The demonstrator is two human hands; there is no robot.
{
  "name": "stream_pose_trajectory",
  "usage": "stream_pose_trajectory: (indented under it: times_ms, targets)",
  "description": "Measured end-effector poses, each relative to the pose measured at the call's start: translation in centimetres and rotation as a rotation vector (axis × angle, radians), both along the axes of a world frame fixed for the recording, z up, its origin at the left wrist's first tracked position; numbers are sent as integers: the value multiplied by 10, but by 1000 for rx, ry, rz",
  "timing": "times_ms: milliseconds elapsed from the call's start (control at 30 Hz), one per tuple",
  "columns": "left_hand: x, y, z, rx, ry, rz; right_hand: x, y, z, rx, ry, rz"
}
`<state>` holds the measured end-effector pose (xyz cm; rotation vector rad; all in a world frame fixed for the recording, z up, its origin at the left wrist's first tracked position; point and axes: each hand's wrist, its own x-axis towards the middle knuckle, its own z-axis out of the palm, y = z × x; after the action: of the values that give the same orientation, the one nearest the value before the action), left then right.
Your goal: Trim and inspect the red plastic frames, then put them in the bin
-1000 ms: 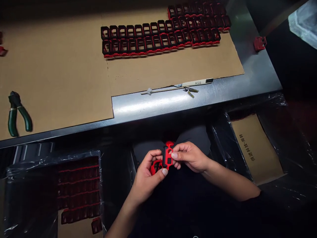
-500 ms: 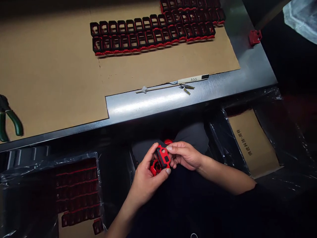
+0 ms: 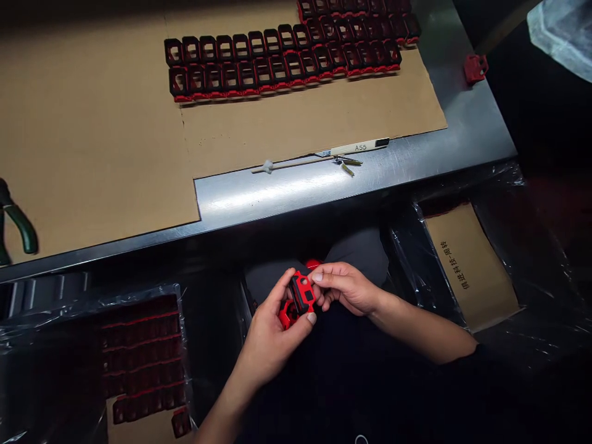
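Observation:
Below the table's front edge, over my lap, both hands hold a small red and black plastic part (image 3: 300, 297). My left hand (image 3: 272, 336) is closed around its lower side, thumb pressed on its near edge, with another red piece tucked under the fingers. My right hand (image 3: 346, 288) pinches the part's upper right side with fingertips together. On the cardboard sheet (image 3: 102, 142) at the back lie two long rows of the same red and black parts (image 3: 282, 61).
A plastic-lined bin of stacked red parts (image 3: 139, 357) sits at lower left. A lined box with a cardboard sheet (image 3: 467, 265) is at right. Green-handled pliers (image 3: 13, 222) lie at the left edge, a labelled blade tool (image 3: 356, 148) and a thin stick on the steel table (image 3: 296, 191), one loose red part (image 3: 475, 68) far right.
The part has turned slightly between my fingers and my hands have shifted a little left and down. The view has drifted, so the pliers slid toward the left edge.

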<state>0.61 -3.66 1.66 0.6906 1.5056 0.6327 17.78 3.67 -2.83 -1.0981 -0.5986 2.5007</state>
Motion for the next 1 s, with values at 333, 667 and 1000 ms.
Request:
stream_pose_trajectory:
  times_ms: [333,667,1000]
  targets:
    - [-5,-5,-12,78,-64,92,5,0,10,547,-145,-87]
    - [6,5,-6,119,-175,163,8,-2,5,1492,-223,-119]
    - [8,2,-13,196,-168,188,10,0,3,1543,-279,-59]
